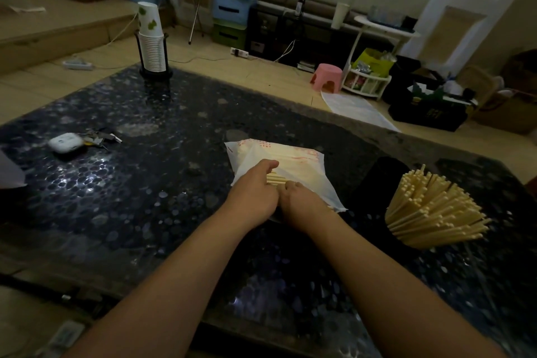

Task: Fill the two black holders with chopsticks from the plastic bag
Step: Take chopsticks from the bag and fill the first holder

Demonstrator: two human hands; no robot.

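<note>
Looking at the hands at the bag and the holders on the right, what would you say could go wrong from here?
1. The full holder has chopsticks fanned far out over its rim; an arm passing by might knock some loose or tip it.
2. Both hands, left and right, work at the thin bag; pulling the chopsticks out could tear it or spill them.
3. The second holder is dark against the dark table, so easy to miss.

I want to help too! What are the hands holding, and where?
The left hand grips a bunch of chopsticks near their ends at the plastic bag mouth. The right hand holds the bag's open edge.
</note>
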